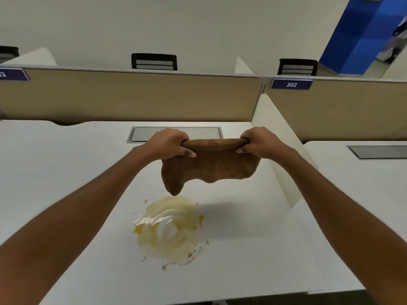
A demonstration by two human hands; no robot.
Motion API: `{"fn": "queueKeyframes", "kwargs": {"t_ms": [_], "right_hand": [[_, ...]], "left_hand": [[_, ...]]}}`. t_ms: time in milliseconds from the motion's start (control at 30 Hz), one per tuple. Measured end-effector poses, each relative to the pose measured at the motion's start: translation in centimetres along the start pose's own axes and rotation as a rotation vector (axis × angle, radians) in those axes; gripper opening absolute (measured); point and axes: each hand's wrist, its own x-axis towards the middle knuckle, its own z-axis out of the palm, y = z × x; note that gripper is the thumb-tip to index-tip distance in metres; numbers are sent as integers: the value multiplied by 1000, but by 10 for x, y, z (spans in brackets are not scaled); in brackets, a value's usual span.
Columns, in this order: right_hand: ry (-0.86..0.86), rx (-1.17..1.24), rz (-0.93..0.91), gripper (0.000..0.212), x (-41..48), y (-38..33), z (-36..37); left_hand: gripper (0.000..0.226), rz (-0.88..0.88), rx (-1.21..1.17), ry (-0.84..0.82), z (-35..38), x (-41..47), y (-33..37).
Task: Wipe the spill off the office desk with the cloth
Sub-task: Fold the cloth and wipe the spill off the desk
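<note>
Head view, both hands outstretched, gripping brown cloth taut above yellow spill

blue tag on partition: "302" | left tag: cut off, unreadable

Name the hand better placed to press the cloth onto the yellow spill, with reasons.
Left, probably. The left hand grips the cloth end that hangs lowest, just above the spill; the right hand holds the end off to the side.
</note>
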Motion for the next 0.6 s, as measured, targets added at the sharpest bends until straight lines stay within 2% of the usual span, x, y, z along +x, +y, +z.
{"fn": "queueKeyframes", "kwargs": {"t_ms": [167, 267, 333, 467, 533, 600], "right_hand": [[-68, 89, -22, 13, -26, -18, -11], [-183, 72, -17, 28, -10, -18, 8], [-283, 65, 0, 33, 11, -15, 40], [-460, 52, 54, 30, 66, 0, 131], [-444, 14, 112, 29, 90, 10, 174], [-355, -47, 196, 28, 106, 16, 200]], "left_hand": [[54, 67, -79, -23, -20, -24, -2], [52, 32, -81, -84, -11, -23, -20], [44, -25, -60, -170, 16, -18, -42], [35, -208, 0, -351, 100, -4, -96], [30, -294, 16, -374, 136, 3, -123], [20, -361, -12, -325, 157, 10, -142]]}}
